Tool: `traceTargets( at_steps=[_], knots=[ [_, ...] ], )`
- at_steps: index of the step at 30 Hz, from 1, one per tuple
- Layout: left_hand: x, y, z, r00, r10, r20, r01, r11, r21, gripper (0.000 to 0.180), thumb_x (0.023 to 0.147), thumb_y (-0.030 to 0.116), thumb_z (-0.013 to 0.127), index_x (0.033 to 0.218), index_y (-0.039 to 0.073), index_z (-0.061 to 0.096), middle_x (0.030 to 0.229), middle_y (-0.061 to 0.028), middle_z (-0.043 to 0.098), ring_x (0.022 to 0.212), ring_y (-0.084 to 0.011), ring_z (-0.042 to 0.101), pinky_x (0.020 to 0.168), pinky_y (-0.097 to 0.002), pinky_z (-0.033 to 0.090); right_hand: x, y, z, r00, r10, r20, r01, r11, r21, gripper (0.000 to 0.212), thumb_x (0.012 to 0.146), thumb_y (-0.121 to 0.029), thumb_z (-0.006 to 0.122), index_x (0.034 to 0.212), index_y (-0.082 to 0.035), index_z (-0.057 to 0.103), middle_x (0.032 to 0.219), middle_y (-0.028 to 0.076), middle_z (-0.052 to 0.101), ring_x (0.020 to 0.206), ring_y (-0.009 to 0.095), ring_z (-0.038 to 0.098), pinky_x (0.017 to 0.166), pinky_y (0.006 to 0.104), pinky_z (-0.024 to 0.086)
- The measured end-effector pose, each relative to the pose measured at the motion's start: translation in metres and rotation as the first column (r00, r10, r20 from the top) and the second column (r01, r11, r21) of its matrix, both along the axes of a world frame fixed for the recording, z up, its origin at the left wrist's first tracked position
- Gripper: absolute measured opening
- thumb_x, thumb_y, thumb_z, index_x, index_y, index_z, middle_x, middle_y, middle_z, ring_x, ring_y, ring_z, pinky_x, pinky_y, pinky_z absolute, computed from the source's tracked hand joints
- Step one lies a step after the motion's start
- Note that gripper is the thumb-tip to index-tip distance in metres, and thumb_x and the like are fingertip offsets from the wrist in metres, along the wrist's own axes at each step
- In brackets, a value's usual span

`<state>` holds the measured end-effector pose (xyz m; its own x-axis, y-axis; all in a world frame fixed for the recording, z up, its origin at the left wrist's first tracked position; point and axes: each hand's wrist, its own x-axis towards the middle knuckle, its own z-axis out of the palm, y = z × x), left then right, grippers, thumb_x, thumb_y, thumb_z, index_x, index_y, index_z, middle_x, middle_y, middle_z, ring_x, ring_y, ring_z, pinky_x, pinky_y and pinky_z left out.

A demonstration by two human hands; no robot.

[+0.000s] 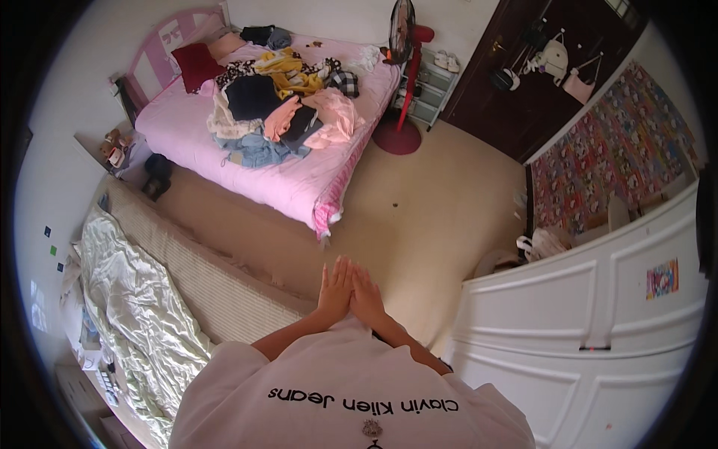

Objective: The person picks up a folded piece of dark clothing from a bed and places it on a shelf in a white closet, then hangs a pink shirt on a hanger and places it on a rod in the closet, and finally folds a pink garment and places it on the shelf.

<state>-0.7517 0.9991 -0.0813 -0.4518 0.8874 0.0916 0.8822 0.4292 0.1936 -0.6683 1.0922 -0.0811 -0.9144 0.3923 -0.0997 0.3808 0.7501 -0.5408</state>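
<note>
Our left hand (pixel 335 290) and right hand (pixel 366 295) are together in front of our shirt (pixel 336 367), palms seemingly facing, fingers straight and pointing ahead. No object shows in them; whether something small lies between the palms, we cannot tell.

To hold this pose well, we do best to line up the fingertips, let the palms meet evenly and leave the wrists loose. Both forearms rise from below without crossing, so each hand can part from the other cleanly.

The heap of clothes (pixel 283 105) lies on the pink bed (pixel 187 142), ahead of us to the left and well apart from our fingertips; neither hand touches it. Within it we see a yellow garment (pixel 288 73), a dark piece (pixel 250 97) and blue denim (pixel 258 150) near the front edge. These overlap, so in our judgement any one of them is best freed from the top, with both hands spread, since a tug from beneath could drag its neighbours along.

Footing matters too: the bare floor (pixel 419 202) gives us room beside the bed, while the red fan (pixel 407 90) stands close to its far right corner and deserves a wide berth.
</note>
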Motion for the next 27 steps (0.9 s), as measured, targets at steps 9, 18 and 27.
traceTargets(
  at_steps=[9, 18, 27],
  knots=[
    [-0.079, 0.118, 0.010, 0.982, 0.188, -0.036, -0.189, 0.981, -0.042, 0.070, 0.083, 0.026, 0.051, 0.142, 0.001, 0.024, 0.150, -0.0165, 0.018, 0.141, -0.0318, 0.011, 0.110, -0.0560, 0.008, -0.097, 0.128, 0.021, 0.991, 0.134, 0.001, -0.134, 0.991, 0.002, 0.059, 0.085, -0.011, 0.044, 0.141, -0.001, 0.026, 0.147, 0.017, 0.028, 0.133, 0.039, 0.028, 0.104, 0.0522, 0.030],
    [-0.125, 0.114, 0.007, 0.907, 0.421, 0.004, -0.413, 0.893, -0.177, 0.071, 0.083, 0.025, 0.052, 0.142, 0.000, 0.023, 0.149, -0.0168, 0.021, 0.141, -0.0329, 0.011, 0.109, -0.0591, 0.007, -0.173, 0.141, -0.016, 0.940, 0.331, -0.079, -0.340, 0.910, -0.237, 0.056, 0.084, -0.009, 0.045, 0.138, -0.005, 0.032, 0.139, 0.023, 0.036, 0.127, 0.043, 0.035, 0.101, 0.0453, 0.036],
    [-0.221, 0.094, -0.004, 0.856, 0.507, 0.103, -0.488, 0.857, -0.168, 0.072, 0.081, 0.023, 0.054, 0.142, 0.000, 0.022, 0.149, -0.0167, 0.021, 0.141, -0.0321, 0.009, 0.109, -0.0597, 0.005, -0.279, 0.127, -0.018, 0.907, 0.415, -0.065, -0.415, 0.862, -0.292, 0.056, 0.084, -0.009, 0.045, 0.137, -0.004, 0.032, 0.131, 0.025, 0.044, 0.116, 0.041, 0.046, 0.093, 0.0472, 0.041]
  ],
)
